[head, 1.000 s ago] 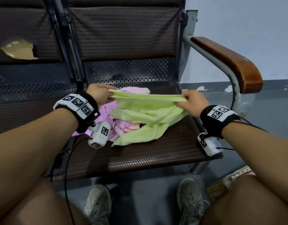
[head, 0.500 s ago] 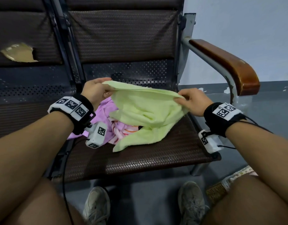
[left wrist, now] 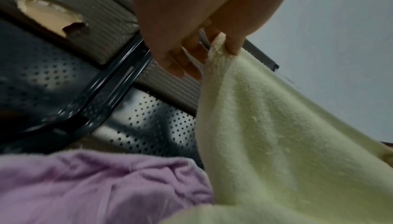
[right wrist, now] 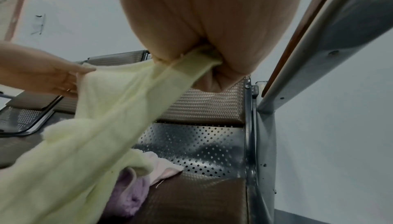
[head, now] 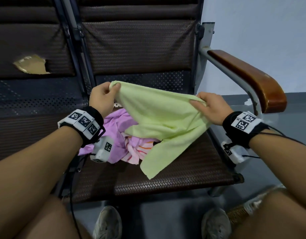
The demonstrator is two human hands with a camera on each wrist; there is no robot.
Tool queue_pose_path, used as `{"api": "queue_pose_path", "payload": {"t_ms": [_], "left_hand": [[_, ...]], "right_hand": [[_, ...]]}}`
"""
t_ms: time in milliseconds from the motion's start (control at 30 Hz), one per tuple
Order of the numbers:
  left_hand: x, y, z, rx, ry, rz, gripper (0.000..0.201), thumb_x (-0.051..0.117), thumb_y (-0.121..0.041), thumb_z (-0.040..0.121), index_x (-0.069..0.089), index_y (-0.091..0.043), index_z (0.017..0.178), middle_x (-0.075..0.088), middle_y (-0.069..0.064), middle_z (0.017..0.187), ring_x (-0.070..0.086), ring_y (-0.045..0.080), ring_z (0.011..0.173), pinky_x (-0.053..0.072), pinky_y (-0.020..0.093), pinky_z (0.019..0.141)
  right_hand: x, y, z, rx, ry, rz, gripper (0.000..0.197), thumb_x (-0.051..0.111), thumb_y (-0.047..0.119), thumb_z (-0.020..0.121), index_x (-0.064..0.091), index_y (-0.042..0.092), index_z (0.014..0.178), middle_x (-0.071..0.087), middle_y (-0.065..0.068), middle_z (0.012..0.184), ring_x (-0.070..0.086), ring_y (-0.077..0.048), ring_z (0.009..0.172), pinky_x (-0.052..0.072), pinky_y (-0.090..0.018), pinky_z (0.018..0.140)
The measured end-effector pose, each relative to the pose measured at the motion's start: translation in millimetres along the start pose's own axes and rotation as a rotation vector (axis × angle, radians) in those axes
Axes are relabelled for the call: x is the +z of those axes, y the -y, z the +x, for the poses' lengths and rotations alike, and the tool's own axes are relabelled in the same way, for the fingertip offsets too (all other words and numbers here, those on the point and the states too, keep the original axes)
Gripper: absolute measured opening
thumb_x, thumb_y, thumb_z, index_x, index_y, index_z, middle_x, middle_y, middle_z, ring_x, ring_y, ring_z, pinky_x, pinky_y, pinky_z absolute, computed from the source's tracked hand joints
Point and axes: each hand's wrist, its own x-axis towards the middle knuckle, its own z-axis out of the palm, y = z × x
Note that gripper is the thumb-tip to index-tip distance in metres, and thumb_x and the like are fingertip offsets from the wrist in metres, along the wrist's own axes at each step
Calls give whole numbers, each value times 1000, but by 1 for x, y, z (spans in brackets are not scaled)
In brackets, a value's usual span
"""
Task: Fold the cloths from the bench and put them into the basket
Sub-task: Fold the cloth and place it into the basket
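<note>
A light green cloth hangs spread between my two hands above the bench seat. My left hand pinches its left top corner, and in the left wrist view the thumb and fingers nip that corner of the green cloth. My right hand grips the right top corner, and the right wrist view shows the green cloth bunched in that fist. The cloth's lower end trails onto the seat. Under it lie a purple cloth and a pink striped cloth. No basket is clearly in view.
A wooden armrest on a grey metal frame stands at the right of the seat. The neighbouring seat's backrest has a torn patch. My knees and shoes are below the seat's front edge. A woven object lies on the floor by my right knee.
Both hands have lifted the green cloth up off the pile and drawn it out flatter between them. The purple and pink cloths underneath now show more.
</note>
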Motion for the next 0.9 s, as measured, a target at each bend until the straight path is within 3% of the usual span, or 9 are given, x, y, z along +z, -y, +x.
{"api": "queue_pose_path", "payload": {"t_ms": [133, 233, 367, 500, 600, 667, 733, 800, 900], "left_hand": [[-5, -26, 6, 120, -84, 27, 39, 50, -46, 94, 66, -11, 90, 67, 5, 84, 59, 16, 77, 55, 47, 75], [-7, -55, 11, 136, -145, -24, 40, 48, -44, 94, 66, -8, 93, 69, 6, 88, 59, 16, 80, 54, 48, 81], [-30, -97, 22, 228, -194, 34, 44, 48, -49, 94, 62, -8, 85, 59, -2, 77, 53, 10, 72, 49, 36, 70], [-53, -127, 30, 305, -212, 131, 48, 46, -49, 97, 58, -5, 83, 57, 6, 76, 49, 13, 71, 44, 36, 69], [-56, -140, 35, 223, -201, 84, 44, 49, -45, 97, 60, -12, 70, 58, 2, 67, 50, 13, 65, 44, 34, 64], [-52, -147, 34, 105, -205, -45, 50, 53, -39, 95, 44, -17, 51, 41, -5, 54, 39, 14, 56, 32, 31, 58], [-43, -156, 31, -12, -224, -205, 55, 57, -34, 91, 40, -17, 42, 35, -8, 50, 35, 16, 58, 28, 31, 62], [-31, -169, 20, -67, -215, -331, 45, 60, -31, 91, 50, -18, 49, 45, -4, 59, 41, 15, 63, 32, 30, 64], [-3, -187, -11, -72, -67, -459, 34, 59, -27, 96, 60, -9, 68, 53, 5, 57, 49, 17, 48, 42, 24, 52]], "right_hand": [[-20, 15, 5, 47, -145, 14, 44, 53, 49, 98, 42, 22, 65, 48, 6, 63, 48, -19, 65, 33, -34, 61], [-47, 35, 15, 109, -214, 242, 46, 63, 52, 92, 50, 18, 62, 48, 6, 60, 45, -11, 55, 35, -29, 54], [-93, 58, 20, 158, -159, 564, 36, 75, 43, 85, 64, 14, 68, 58, 10, 55, 53, -5, 47, 41, -17, 47], [-128, 76, 23, 206, -40, 670, 66, 80, 49, 77, 60, -12, 90, 56, -14, 81, 52, -23, 70, 45, -36, 68], [-142, 90, 26, 266, 3, 732, 52, 78, 49, 80, 63, 1, 95, 60, -18, 87, 57, -25, 77, 50, -38, 73], [-146, 98, 29, 347, 35, 809, 46, 73, 39, 89, 66, -3, 107, 75, -14, 98, 70, -24, 86, 58, -37, 80], [-146, 110, 31, 437, 32, 849, 38, 68, 28, 94, 66, -3, 116, 77, -10, 97, 75, -18, 79, 61, -32, 67], [-142, 123, 32, 492, -9, 837, 31, 67, 23, 94, 66, -2, 113, 76, -10, 95, 74, -17, 67, 59, -28, 55], [-131, 146, 30, 476, 13, 794, 21, 62, 20, 97, 65, 1, 106, 72, -12, 101, 69, -18, 72, 60, -31, 67]]}}
